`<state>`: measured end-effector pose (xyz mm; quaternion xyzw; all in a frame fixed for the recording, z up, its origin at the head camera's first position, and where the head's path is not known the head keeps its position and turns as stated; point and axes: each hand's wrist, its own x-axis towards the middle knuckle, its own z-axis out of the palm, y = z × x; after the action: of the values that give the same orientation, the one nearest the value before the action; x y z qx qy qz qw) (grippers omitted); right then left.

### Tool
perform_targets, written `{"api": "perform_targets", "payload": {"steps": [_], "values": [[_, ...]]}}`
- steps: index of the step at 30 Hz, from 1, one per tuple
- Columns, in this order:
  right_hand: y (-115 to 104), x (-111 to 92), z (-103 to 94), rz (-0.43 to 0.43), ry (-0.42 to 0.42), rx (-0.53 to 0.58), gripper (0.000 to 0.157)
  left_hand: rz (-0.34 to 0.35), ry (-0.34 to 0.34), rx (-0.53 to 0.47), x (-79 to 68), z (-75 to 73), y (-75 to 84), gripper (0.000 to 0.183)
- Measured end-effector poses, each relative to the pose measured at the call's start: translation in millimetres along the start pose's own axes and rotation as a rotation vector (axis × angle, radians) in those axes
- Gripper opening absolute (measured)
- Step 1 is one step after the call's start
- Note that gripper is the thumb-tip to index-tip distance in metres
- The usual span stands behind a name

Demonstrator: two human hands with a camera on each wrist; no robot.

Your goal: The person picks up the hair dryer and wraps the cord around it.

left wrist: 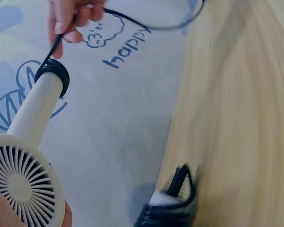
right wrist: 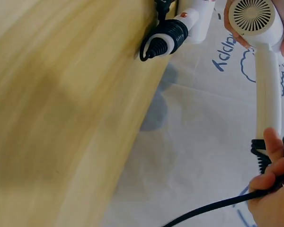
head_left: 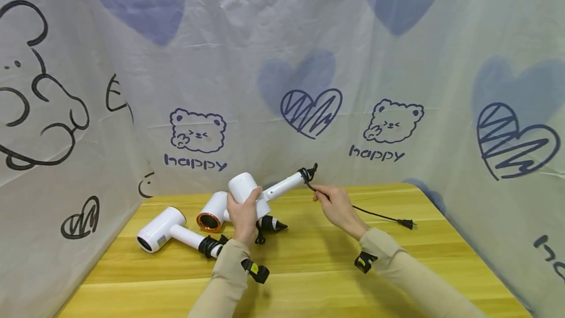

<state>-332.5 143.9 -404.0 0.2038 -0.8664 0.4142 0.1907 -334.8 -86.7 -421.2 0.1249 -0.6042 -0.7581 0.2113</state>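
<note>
My left hand (head_left: 243, 215) grips a white hair dryer (head_left: 282, 186) round its barrel, held up above the table. Its handle points up and to the right, with black cord wound round the end. In the left wrist view the dryer's slatted round vent (left wrist: 20, 187) shows. Beyond the handle's end, my right hand (head_left: 337, 206) pinches the black power cord (head_left: 375, 213) between thumb and fingers. The cord's loose length trails right to a two-pin plug (head_left: 405, 223). Cord coils (right wrist: 259, 150) still wrap the handle in the right wrist view.
Two more white hair dryers lie on the wooden table (head_left: 326, 288): one (head_left: 162, 227) at left, and one with an orange rim (head_left: 209, 220) partly behind my left hand. Both have cords wound round their handles. A printed cloth (head_left: 251, 126) hangs behind the table and along its sides.
</note>
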Motion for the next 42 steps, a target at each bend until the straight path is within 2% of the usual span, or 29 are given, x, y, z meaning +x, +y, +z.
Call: {"api": "perform_targets", "payload": {"steps": [3,9,13,17,21,27,31,34,37,42], "values": [[3.1,0.5,-1.2,0.069,-0.056,0.084,0.031,-0.063,-0.002,-0.079,1.0,0.1,-2.0,0.072],[13.7,5.5,-5.3,0.188,-0.155,0.298,0.032,-0.178,-0.011,-0.131,1.4,0.7,-2.1,0.071],[24.1,8.8,-9.8,0.244,-0.227,0.404,0.031,-0.256,-0.040,-0.155,1.4,0.4,-0.4,0.073],[32.5,15.2,-12.4,0.309,-0.307,0.488,0.033,-0.294,-0.070,-0.184,2.6,0.1,0.1,0.074],[35.7,21.6,-16.6,0.393,-0.357,0.503,0.032,-0.307,-0.095,-0.203,4.8,-0.6,-0.3,0.072],[42.2,25.4,-25.2,0.475,-0.407,0.475,0.031,-0.330,-0.142,-0.251,7.6,-3.6,-0.6,0.065],[46.2,27.4,-31.1,0.486,-0.416,0.329,0.033,-0.345,-0.191,-0.264,12.3,-6.6,0.5,0.062],[46.5,29.1,-35.0,0.493,-0.399,0.219,0.037,-0.346,-0.256,-0.260,13.2,-6.6,1.3,0.059],[44.1,33.2,-37.0,0.482,-0.344,0.140,0.040,-0.346,-0.315,-0.251,13.3,-7.3,1.3,0.057],[39.1,40.2,-39.2,0.427,-0.253,0.081,0.025,-0.376,-0.410,-0.182,13.3,-10.8,-1.9,0.059]]}}
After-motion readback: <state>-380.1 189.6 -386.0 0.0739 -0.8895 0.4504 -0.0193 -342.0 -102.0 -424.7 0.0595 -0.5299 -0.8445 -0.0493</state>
